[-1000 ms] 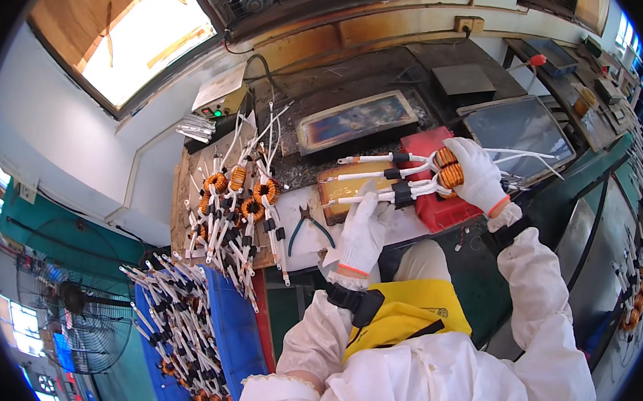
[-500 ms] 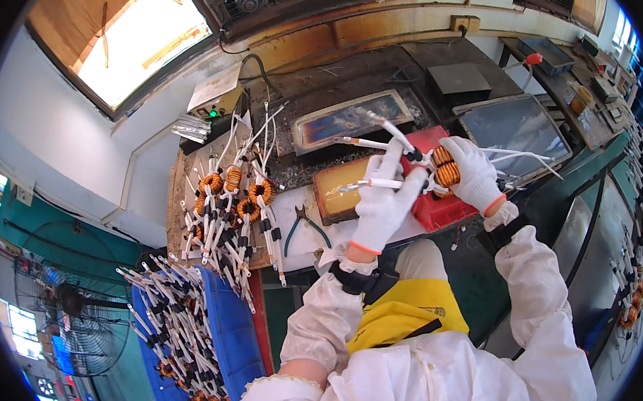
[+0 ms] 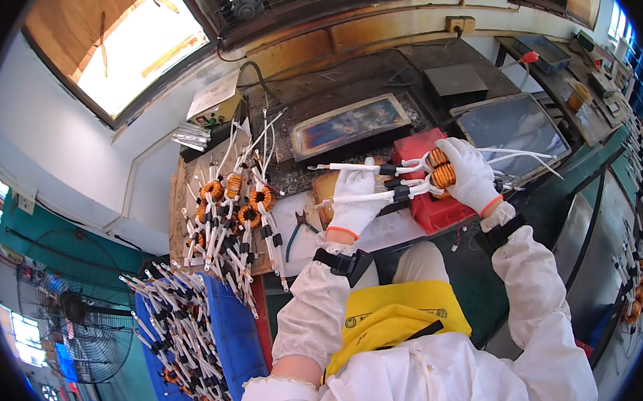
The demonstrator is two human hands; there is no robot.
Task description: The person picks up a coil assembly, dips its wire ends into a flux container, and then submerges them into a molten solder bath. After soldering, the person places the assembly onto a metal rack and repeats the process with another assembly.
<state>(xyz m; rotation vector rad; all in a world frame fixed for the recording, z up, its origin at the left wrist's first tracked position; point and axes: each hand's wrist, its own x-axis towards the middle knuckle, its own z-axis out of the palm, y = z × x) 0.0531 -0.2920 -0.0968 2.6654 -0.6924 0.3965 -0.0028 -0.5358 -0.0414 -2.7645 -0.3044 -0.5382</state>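
My right hand (image 3: 466,177), in a white glove, is closed around a coil (image 3: 441,169) wound with copper-coloured wire. White leads (image 3: 413,164) with black sleeves run left from the coil, and thin white leads stick out to its right. My left hand (image 3: 355,201), also gloved, is closed around the left-running leads, though its fingertips are partly hidden. Under the coil lies a red box (image 3: 443,215). Beneath my left hand is a yellowish block (image 3: 324,210), mostly covered. Teal-handled pliers (image 3: 293,239) rest on the white bench surface just left of that hand.
Several coils with leads (image 3: 248,214) are heaped on the bench's left. A blue crate (image 3: 234,336) below holds more of them. Behind my hands is a framed pan (image 3: 400,119) with a shiny surface; a grey panel (image 3: 517,128) lies right. A fan (image 3: 75,310) stands lower left.
My left hand has moved left and slightly down from beside the coil, along the leads. The leads, spread at angles before, now lie nearly parallel. My right hand keeps hold of the coil.
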